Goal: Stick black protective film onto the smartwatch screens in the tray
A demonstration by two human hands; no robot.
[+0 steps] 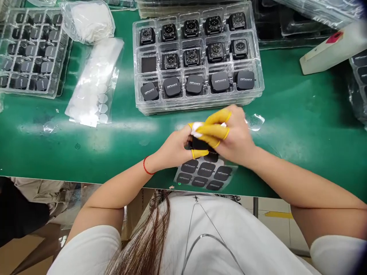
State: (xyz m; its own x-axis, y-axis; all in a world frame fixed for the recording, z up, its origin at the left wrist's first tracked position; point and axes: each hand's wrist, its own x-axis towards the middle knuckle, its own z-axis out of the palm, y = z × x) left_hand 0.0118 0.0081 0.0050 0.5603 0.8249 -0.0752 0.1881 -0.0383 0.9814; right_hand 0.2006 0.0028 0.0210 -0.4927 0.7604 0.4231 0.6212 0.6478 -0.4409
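Observation:
My left hand (174, 149) is closed around a black watch body (199, 144), largely hidden by my fingers. Pinched in the yellow-cotted fingers of my right hand (236, 131) is a small white wipe (196, 129), pressed at the watch's upper edge. Beneath both hands lies a sheet of black HiFuture labels (205, 169), its upper part covered. Just beyond, a clear plastic tray (197, 102) has watch bodies in its two far rows and HiFuture-labelled pieces in the near row. One left pocket of the middle row shows only a dark square (148, 64).
Another clear tray (34, 91) of labelled black pieces stands at the left. Beside it are a bag of white wipes (91, 21) and clear film with round stickers (91, 84). A white bottle (321, 53) lies at the right. Film scraps (256, 121) lie on the green table (301, 126).

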